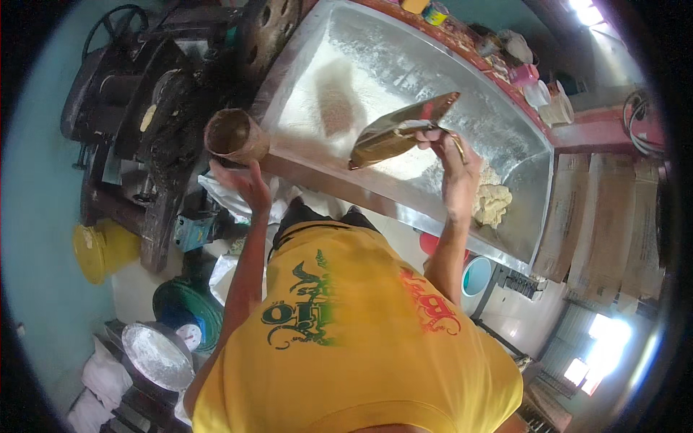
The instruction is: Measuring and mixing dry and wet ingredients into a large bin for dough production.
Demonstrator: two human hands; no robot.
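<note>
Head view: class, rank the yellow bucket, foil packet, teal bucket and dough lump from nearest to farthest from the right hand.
1. Foil packet: held in the right hand.
2. Dough lump: in the metal trough, at its right end.
3. Teal bucket: lower right, beyond the trough's near edge.
4. Yellow bucket: far left.

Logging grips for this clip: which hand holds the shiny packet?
The right hand, gripping the shiny packet by one side over the metal trough; the left hand holds the brown cup instead.
</note>
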